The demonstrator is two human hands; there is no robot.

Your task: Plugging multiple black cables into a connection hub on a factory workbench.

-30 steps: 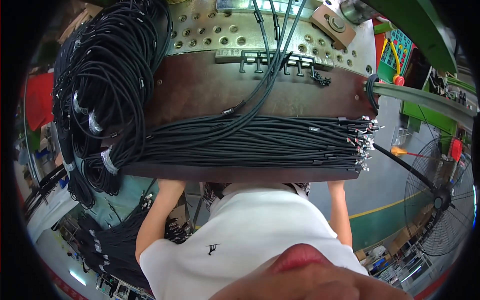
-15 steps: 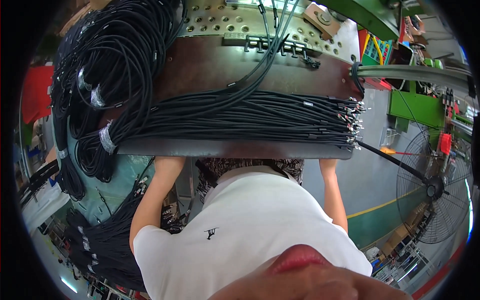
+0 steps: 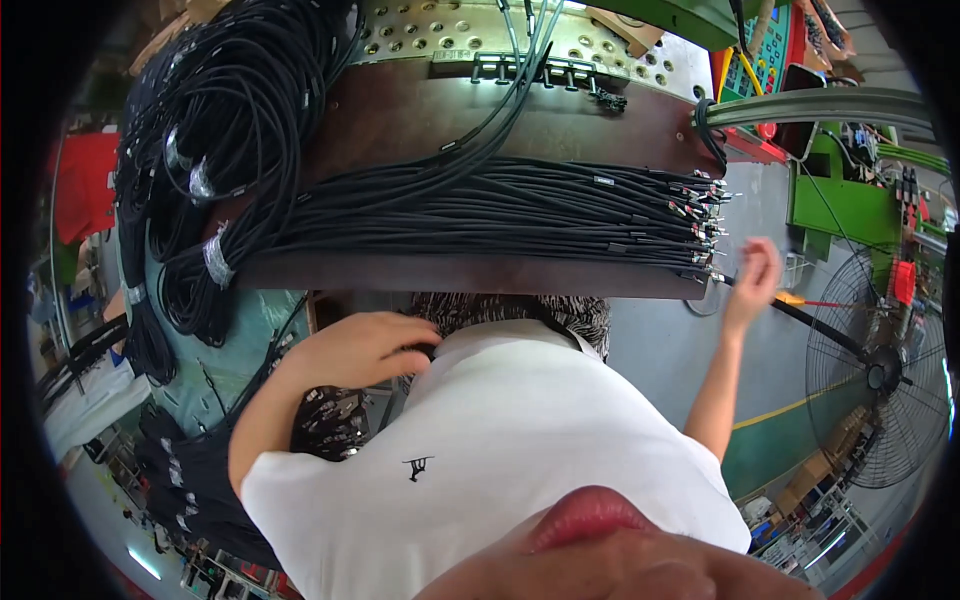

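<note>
My left hand is in front of my waist, below the table's near edge. Its thumb stands apart from the fingers and it holds nothing. Off the right end of the table, my right hand is raised, slightly blurred, with loosely bent fingers and nothing visible in them. It is nearest to the metal-tipped cable ends. Those ends belong to a long bundle of black cables laid across the dark brown tabletop. Clear wrap binds the bundle at the left, where it curves over the edge.
Coiled black cables are heaped at the far left. A perforated metal plate with a row of black clamps lies at the back. On the right are a curved metal bar and a large floor fan. More cables hang lower left.
Both hands have come away from under the table's near edge. The left moved in toward my waist; the right rose outward past the table's right end. The view shifted slightly.
</note>
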